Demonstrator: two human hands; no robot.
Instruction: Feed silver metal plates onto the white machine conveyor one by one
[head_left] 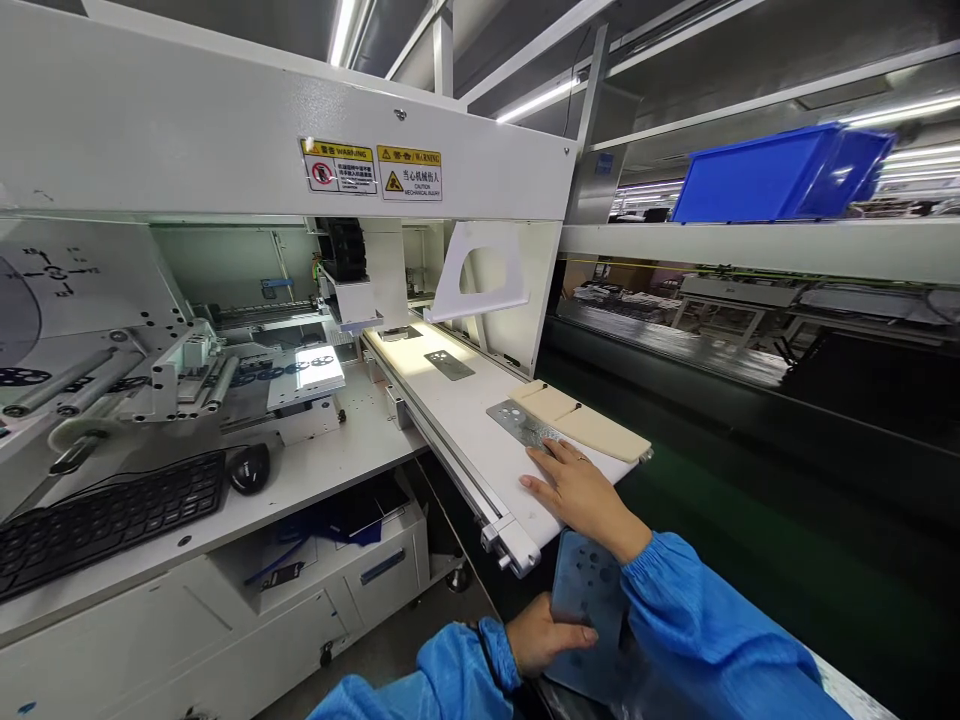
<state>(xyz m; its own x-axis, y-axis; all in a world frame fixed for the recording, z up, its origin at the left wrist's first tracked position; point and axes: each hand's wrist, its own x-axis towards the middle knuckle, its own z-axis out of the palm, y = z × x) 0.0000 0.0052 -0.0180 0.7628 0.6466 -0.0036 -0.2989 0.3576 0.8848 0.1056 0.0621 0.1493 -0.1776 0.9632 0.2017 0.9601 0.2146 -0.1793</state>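
My left hand grips a bluish-grey phone back panel with camera holes at its top, thumb across its face. Whether more panels lie behind it I cannot tell. Above it, my right hand reaches over the end of a white conveyor belt, fingers stretched out and apart. Its fingertips are at the near end of a grey phone back panel, which lies flat against a cream guide plate. Farther along the belt lies another such panel.
The belt runs into a white machine with warning labels. To the left are a keyboard and a mouse on the machine's ledge. A blue bin sits on a shelf at right, above a dark green conveyor.
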